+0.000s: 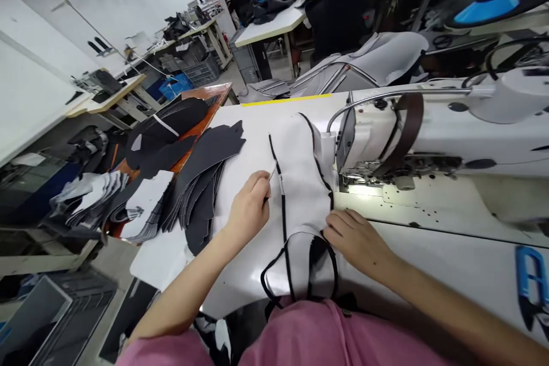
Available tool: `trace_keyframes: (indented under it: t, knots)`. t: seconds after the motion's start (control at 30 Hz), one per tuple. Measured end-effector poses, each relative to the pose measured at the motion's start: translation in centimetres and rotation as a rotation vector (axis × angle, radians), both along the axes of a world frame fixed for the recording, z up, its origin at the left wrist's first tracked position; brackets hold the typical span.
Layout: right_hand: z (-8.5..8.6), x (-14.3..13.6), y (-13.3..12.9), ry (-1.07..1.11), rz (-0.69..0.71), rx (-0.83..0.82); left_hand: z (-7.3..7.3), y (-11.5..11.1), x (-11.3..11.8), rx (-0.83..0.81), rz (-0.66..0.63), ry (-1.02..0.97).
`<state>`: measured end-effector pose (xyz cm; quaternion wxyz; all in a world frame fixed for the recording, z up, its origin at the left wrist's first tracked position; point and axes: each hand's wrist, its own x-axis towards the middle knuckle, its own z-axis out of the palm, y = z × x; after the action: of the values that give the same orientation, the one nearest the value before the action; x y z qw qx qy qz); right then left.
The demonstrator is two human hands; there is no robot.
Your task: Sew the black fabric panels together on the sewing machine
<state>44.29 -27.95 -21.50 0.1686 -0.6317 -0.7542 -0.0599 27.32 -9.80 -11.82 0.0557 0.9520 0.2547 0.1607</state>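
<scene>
Head: dark pieces (pixel 210 157) and sewing machine (pixel 446 131) flank fabric (pixel 302 183).

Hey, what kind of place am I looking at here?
Probably a sewing workshop: there's an industrial-looking sewing machine beside the hands, stacked dark fabric pieces to the left, and more worktables behind, one with a person at it.

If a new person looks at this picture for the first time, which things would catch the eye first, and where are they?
Probably the white sewing machine, large along the right side, with a lit spot under its head. Next, the pale piece with black edging between the two hands, just left of the machine. Then the stack of dark cut pieces on the left part of the table.
</scene>
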Motion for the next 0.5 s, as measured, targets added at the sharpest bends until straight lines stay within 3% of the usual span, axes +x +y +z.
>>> trace_keyframes:
  t: [0.13,0.23,0.37,0.5]
  knots:
    - [-0.1,0.0,1.4,0.029,-0.069,0.046,-0.3,-0.4,3.3,0.053,-0.093,0.167]
    - [0.4,0.0,1.0,0.097,-0.023,0.028,-0.4,-1.4,3.6,-0.044,-0.2,0.325]
    - [0.2,-0.1,0.5,0.167,0.103,-0.013,-0.7,-3.1,1.6,-0.324,-0.343,0.443]
    - [-0.7,0.2,1.4,0.183,0.13,-0.044,-0.6,-5.6,-4.2,-0.544,-0.352,0.677]
